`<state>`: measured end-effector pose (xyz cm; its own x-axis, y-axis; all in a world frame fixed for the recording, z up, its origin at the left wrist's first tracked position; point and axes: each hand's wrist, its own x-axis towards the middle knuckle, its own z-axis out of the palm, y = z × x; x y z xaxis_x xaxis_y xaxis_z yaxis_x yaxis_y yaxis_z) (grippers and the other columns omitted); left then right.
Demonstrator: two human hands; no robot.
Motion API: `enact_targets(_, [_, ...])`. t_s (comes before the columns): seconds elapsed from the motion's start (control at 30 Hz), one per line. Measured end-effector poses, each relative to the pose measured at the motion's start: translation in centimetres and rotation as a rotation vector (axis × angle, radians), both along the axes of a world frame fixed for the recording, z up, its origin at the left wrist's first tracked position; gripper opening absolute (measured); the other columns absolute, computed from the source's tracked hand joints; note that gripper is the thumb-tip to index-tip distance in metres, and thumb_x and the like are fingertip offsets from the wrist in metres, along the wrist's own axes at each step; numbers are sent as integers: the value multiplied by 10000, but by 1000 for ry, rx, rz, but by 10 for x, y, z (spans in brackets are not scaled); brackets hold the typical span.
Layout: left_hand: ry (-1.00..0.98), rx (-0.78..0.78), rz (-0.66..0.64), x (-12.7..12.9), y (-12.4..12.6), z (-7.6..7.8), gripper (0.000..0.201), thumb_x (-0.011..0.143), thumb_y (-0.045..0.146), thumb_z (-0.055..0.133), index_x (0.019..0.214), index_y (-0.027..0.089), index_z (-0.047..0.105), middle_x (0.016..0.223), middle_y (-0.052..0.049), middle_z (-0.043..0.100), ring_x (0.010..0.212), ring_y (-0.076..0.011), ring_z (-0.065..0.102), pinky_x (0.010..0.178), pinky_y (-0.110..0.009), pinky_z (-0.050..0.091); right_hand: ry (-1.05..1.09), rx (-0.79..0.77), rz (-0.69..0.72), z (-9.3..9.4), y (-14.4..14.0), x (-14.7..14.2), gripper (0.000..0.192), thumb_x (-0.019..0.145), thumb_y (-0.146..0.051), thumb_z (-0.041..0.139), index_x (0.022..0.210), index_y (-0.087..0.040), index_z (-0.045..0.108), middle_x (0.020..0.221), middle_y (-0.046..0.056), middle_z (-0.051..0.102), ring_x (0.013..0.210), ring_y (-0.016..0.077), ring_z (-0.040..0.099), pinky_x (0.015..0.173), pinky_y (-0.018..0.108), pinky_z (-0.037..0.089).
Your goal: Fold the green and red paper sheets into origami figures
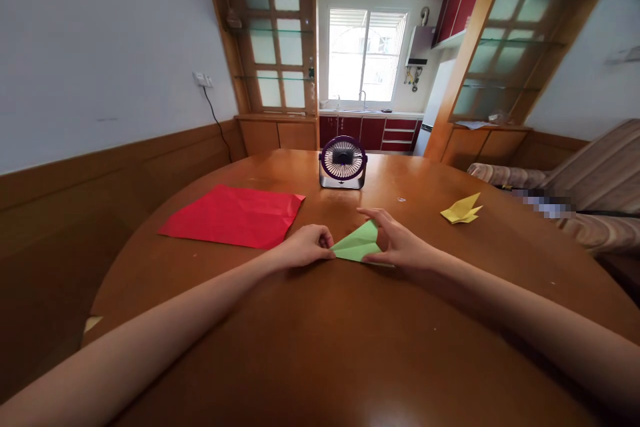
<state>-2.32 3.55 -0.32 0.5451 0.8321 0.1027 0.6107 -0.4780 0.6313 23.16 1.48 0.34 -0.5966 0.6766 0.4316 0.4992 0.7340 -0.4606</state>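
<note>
Fingertips of the left hand (pixel 303 247) pinch the green folded paper's (pixel 357 243) pointed corner while the right hand (pixel 400 243) grips its other side, steadying it mid-table (pixel 320 347).

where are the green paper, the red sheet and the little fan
green paper (pixel 356 245), head view, middle of its folded face
red sheet (pixel 233 215), head view, centre of the sheet
fan (pixel 343 160), head view, front grille

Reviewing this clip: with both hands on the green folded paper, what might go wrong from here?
1. The left hand pinches only the pointed tip of the green paper; a pull might tear or crumple it.
2. The small fan faces the person; whether it is running cannot be told, but airflow could shift the red sheet or yellow folded piece.
3. The right hand hides part of the fold, so it may go crooked.
</note>
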Motion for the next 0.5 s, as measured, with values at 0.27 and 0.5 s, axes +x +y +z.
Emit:
enact_targets(0.27, [-14,409,-1,2,-11,1,72,766,158,595,781,173,664,738,-7,662,688,-144,595,684,-279,438,318,39,-35,-2,10,-1,841,833,-231,624,1501,-250,113,974,56,596,899,206,617,862,426,523])
enact_targets(0.5, [287,982,-170,-2,-22,-4,157,870,120,482,863,153,636,772,-43,623,738,-175,554,783,-345,398,65,271,178,-14,4,6,309,872,-185,544,1176,-214,592,1011,87,652,940,211,607,854,407,501])
